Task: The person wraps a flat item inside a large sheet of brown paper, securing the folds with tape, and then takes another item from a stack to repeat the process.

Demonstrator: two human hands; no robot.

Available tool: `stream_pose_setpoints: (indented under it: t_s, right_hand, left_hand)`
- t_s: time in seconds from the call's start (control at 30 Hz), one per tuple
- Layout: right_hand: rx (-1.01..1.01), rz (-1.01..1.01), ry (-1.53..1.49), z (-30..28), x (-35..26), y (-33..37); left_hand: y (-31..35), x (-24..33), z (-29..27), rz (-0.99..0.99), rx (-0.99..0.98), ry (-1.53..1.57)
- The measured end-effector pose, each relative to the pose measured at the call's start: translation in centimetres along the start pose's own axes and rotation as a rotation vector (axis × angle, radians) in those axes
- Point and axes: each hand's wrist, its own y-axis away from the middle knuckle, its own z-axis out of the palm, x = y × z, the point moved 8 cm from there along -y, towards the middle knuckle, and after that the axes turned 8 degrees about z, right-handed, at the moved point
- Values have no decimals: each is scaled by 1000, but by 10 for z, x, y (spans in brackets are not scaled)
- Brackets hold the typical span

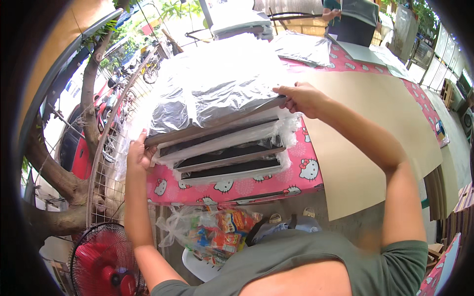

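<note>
Grip of right hand [302,99] closed on one end of a brown front edge [217,123], left hand [140,154] closed around the other. Wide film-wrapped panel [222,74] at upper centre of the frame, above a stack of wrapped pieces [232,160]. Looks stiff along the edge, probably moderate in weight, easily scuffed, likely slippery across the loose film [168,112]. Best held at both ends of that edge. Far side washed out by glare; underside and parts of both hands hidden; cannot tell whether resting on the stack or lifted clear.
</note>
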Motion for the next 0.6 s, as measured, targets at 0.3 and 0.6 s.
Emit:
stream_pose_setpoints:
  t_s: [0.3,0.6]
  right_hand:
    - [-4,19,28,-83,-17,57]
    - [-122,63,-440,-118,71,5]
  left_hand:
    - [154,17,57,-243,-236,341]
    - [184,-59,19,99,-783,-289]
